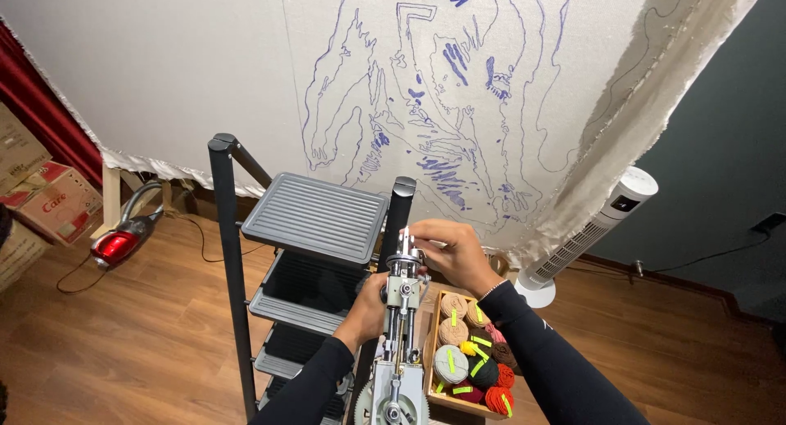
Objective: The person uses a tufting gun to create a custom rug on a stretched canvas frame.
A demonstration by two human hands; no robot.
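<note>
I hold a metal tufting gun point(399, 343) upright in front of me, its needle end pointing up. My left hand point(366, 310) grips the gun's body from the left side. My right hand point(453, 253) pinches at the needle tip at the top of the gun. Both arms wear black sleeves. Behind the gun stretches a white cloth point(205, 73) on a frame, with a blue line drawing of a standing figure point(426, 106).
A dark grey step ladder point(315, 220) stands right beside the gun. A wooden box of yarn rolls point(471, 355) sits on the floor at the right. A white tower fan point(585, 228), a red vacuum cleaner point(119, 243) and cardboard boxes point(41, 200) stand around on the wood floor.
</note>
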